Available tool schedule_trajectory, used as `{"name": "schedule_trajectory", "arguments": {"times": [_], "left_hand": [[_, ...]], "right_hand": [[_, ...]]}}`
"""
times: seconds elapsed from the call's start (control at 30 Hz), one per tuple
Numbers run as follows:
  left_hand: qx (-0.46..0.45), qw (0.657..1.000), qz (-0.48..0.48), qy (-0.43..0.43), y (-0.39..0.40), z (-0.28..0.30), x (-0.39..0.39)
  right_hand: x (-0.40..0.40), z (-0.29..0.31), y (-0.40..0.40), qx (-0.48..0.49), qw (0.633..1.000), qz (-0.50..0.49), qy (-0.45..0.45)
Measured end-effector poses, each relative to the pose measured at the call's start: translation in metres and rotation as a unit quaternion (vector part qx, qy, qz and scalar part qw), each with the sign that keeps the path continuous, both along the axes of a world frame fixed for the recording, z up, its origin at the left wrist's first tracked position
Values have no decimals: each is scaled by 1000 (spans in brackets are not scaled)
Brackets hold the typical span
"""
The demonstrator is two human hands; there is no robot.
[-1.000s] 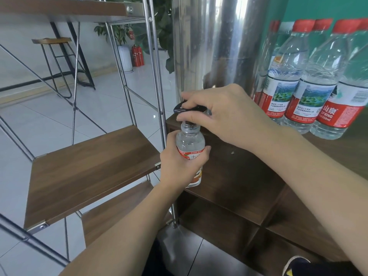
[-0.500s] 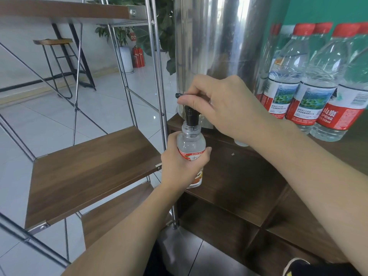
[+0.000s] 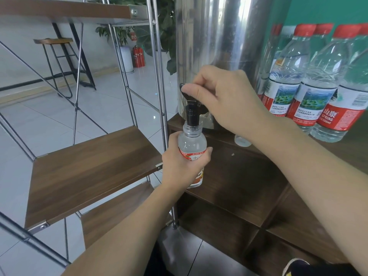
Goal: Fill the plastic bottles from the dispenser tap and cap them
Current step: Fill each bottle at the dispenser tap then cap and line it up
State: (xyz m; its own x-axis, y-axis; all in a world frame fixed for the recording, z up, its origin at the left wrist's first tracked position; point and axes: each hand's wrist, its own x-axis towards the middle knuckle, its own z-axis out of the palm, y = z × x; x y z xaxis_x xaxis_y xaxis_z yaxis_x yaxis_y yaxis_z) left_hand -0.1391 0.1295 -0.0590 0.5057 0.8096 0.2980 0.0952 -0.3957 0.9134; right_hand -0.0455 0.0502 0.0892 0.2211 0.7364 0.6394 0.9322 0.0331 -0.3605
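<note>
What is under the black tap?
The small bottle sits under the tap, gripped by the left hand. Its bottom is mostly hidden by that hand.

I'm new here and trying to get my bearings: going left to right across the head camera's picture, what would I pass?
Bar stool → fire extinguisher → small bottle gripped by the left hand → right hand on the tap lever → loose cap → red-capped water bottles.
</note>
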Motion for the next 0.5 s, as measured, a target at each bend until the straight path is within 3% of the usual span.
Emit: {"name": "schedule_trajectory", "arguments": {"times": [0.27,0.5], "left_hand": [[5,1000,4,-4,2,0,0],[1,1000,-1,-3,0,0,0]], "right_hand": [[9,5,6,-1,997,-24,72],[23,-8,-17,82,989,-61,111]]}}
